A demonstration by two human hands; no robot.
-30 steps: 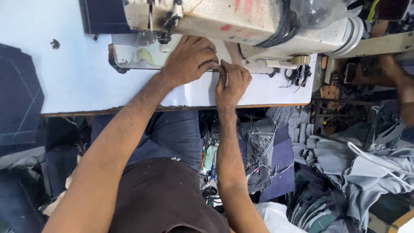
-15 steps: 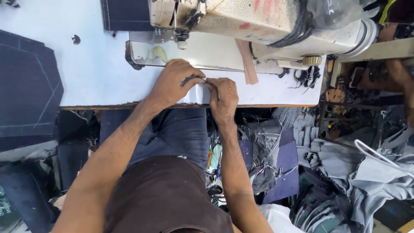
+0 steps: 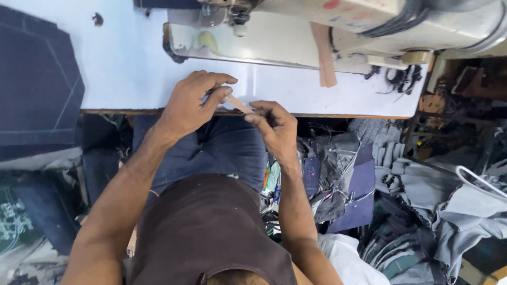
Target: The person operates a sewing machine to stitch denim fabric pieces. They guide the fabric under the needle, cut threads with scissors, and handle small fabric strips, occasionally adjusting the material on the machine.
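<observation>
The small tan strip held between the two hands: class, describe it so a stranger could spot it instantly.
Find the white sewing table under the sewing machine. At its near edge, the left hand and right hand pinch a small tan strip between them. Unlike the longer tan strip hanging off the machine, it is short and held.

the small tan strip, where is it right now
In the head view the small tan strip is pinched between the left hand and right hand, at the white table's front edge, below the sewing machine.

A sewing machine [image 3: 338, 21] is sitting on the white counter [image 3: 132, 68]; dark denim panel [image 3: 37, 84] is lying upper left, grey fabric scraps [image 3: 422, 200] piling lower right.
</observation>
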